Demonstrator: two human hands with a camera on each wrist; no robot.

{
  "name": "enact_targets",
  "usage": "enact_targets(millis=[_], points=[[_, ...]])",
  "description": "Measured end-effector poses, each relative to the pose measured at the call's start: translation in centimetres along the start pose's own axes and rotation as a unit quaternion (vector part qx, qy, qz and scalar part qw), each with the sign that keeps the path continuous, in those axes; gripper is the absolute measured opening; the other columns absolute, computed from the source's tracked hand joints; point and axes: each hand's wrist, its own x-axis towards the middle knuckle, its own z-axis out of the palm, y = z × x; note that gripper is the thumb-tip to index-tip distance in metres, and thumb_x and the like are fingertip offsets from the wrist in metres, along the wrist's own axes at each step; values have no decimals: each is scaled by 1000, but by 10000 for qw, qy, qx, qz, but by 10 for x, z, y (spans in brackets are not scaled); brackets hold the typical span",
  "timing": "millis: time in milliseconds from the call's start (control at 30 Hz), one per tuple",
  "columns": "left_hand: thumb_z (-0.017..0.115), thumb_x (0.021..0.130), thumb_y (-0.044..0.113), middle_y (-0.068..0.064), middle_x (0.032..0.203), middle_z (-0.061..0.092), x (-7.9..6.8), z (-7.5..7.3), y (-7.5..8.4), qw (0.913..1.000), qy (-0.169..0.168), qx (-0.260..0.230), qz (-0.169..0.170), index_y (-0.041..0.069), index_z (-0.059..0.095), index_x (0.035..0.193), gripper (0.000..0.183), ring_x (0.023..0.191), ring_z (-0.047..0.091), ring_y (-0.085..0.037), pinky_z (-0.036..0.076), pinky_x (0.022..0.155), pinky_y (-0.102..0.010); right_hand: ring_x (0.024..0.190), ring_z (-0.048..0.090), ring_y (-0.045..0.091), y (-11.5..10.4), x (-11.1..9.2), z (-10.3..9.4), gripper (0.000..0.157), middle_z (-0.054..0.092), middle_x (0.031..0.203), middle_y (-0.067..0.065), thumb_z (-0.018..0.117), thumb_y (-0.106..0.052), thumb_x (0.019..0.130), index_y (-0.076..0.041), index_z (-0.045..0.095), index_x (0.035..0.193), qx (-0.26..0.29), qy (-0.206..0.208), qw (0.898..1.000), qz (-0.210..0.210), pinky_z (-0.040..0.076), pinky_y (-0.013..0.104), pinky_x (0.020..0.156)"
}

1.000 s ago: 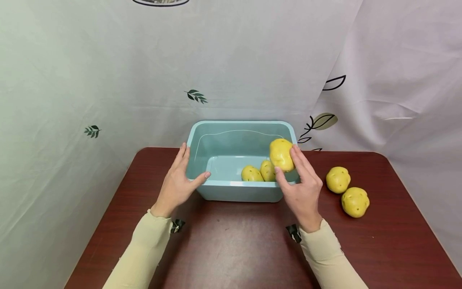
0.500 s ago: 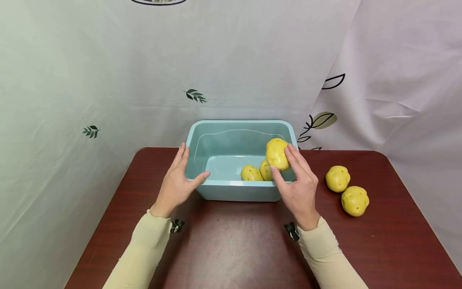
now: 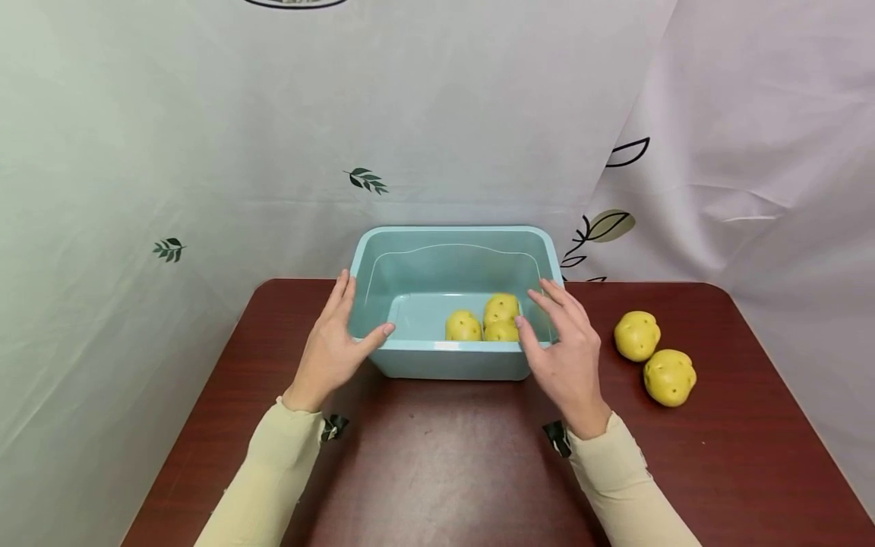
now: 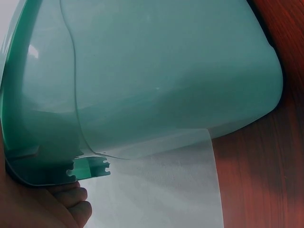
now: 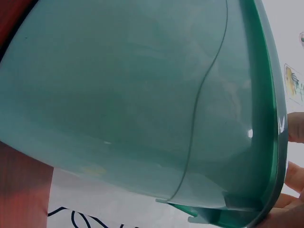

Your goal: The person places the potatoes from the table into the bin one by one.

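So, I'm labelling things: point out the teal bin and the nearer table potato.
Teal bin [image 3: 447, 365], head view: middle of its front wall.
Nearer table potato [image 3: 670, 377], head view: middle of its visible skin.

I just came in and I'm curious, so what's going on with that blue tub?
A person has both hands at the tub, left hand by its left end, right hand by its right end. Neither is holding a potato. Three yellow, potato-like lumps lie in the tub, and two more sit on the table to its right.
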Motion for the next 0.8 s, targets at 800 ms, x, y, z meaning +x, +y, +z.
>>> enact_targets(millis=[800], points=[[57,79,64,12,154,0,-1,-3,1,9996,-218,128,-141,11,14,149,98,141,9,-13,27,105,-48,122,47,23,22,-9,-29,34,55,129,5,71,-14,80,-8,67,114,-397,49,9982,445,39,41,98]])
